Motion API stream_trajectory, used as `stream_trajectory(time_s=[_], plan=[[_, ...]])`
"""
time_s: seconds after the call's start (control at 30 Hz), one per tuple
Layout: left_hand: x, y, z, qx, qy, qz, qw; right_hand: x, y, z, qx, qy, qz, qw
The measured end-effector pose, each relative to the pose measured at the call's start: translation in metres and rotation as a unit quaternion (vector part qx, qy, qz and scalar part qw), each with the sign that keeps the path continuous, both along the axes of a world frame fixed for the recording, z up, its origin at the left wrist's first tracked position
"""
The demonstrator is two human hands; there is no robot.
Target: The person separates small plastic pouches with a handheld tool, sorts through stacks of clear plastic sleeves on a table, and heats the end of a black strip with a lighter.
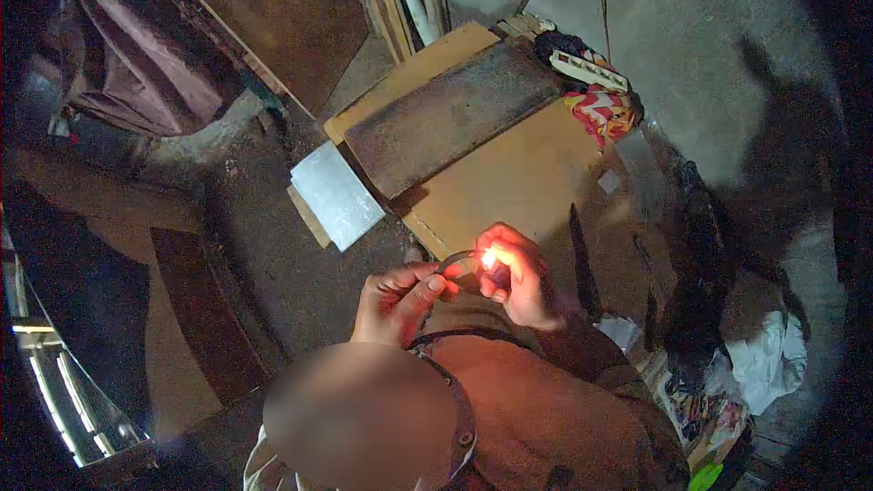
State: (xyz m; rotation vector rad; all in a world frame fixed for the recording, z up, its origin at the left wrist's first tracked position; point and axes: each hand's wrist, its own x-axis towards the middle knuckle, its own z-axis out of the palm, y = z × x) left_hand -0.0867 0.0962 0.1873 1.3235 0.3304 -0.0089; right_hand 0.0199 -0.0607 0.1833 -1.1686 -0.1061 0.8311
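My left hand [400,303] pinches a dark, thin, curved, cable-like piece [457,258] between thumb and fingers. The far end of that piece arches over toward my right hand [516,277]. A small bright flame [489,260] burns at my right fingers, which are closed around what appears to be a lighter; its body is mostly hidden by the hand. Orange light falls on the fingers. The flame is close to the tip of the curved piece; whether they touch I cannot tell.
Ahead is a tan board or tabletop [509,186] with a dark flat panel [455,118] on it. White sheets [336,195] lie to its left. A power strip [589,71] and patterned cloth [602,114] are at back right. White plastic bags [768,359] lie at right.
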Motion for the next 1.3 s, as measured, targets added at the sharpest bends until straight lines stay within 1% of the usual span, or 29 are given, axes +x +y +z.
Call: stream_trajectory(time_s=[0.03, 0.1, 0.17, 0.27, 0.33, 0.4, 0.57, 0.63, 0.7, 0.83, 0.9, 0.97, 1.23, 1.3], plan=[[0.0005, -0.0005, 0.0006, 0.000, 0.000, 0.000, 1.000, -0.0005, 0.0002, -0.0008, -0.003, 0.002, -0.005, 1.000], [0.0019, -0.0020, 0.0028, -0.016, -0.039, 0.008, 0.999, -0.0009, 0.0007, -0.0016, 0.004, -0.001, -0.004, 1.000], [0.0011, -0.0017, 0.0059, -0.024, -0.029, 0.008, 0.999, -0.0015, 0.0012, -0.0015, 0.010, -0.003, -0.004, 1.000], [0.0006, -0.0018, 0.0030, -0.034, -0.025, 0.009, 0.999, -0.0026, 0.0023, 0.0004, -0.012, -0.012, -0.005, 1.000], [-0.0001, -0.0014, 0.0022, -0.036, -0.030, 0.010, 0.999, -0.0031, 0.0028, 0.0018, -0.009, 0.007, -0.021, 1.000], [-0.0011, -0.0004, 0.0031, -0.029, -0.005, 0.004, 1.000, -0.0021, 0.0022, 0.0005, -0.009, 0.003, -0.017, 1.000], [0.0003, -0.0011, 0.0049, -0.042, -0.017, 0.002, 0.999, -0.0025, 0.0021, 0.0017, -0.017, 0.020, -0.024, 0.999], [0.0004, -0.0012, 0.0047, -0.046, -0.025, -0.002, 0.999, -0.0023, 0.0007, 0.0010, -0.006, -0.010, -0.007, 1.000], [0.0005, -0.0023, 0.0048, -0.062, -0.029, 0.007, 0.998, -0.0028, 0.0015, 0.0013, 0.002, -0.008, -0.011, 1.000], [0.0004, -0.0013, 0.0053, -0.051, -0.029, 0.005, 0.998, -0.0025, 0.0021, -0.0025, 0.025, -0.005, -0.011, 1.000], [0.0002, -0.0007, 0.0058, -0.045, -0.007, 0.009, 0.999, -0.0025, 0.0014, 0.0001, 0.015, 0.006, -0.011, 1.000], [0.0000, -0.0013, 0.0024, -0.041, -0.017, 0.012, 0.999, -0.0022, 0.0012, 0.0018, 0.005, 0.016, -0.011, 1.000], [-0.0006, -0.0015, 0.0036, -0.033, -0.030, 0.024, 0.999, -0.0017, 0.0018, 0.0004, 0.013, -0.011, 0.007, 1.000], [-0.0009, -0.0009, 0.0040, -0.053, 0.006, 0.028, 0.998, -0.0020, 0.0013, -0.0015, 0.014, -0.013, 0.006, 1.000]])
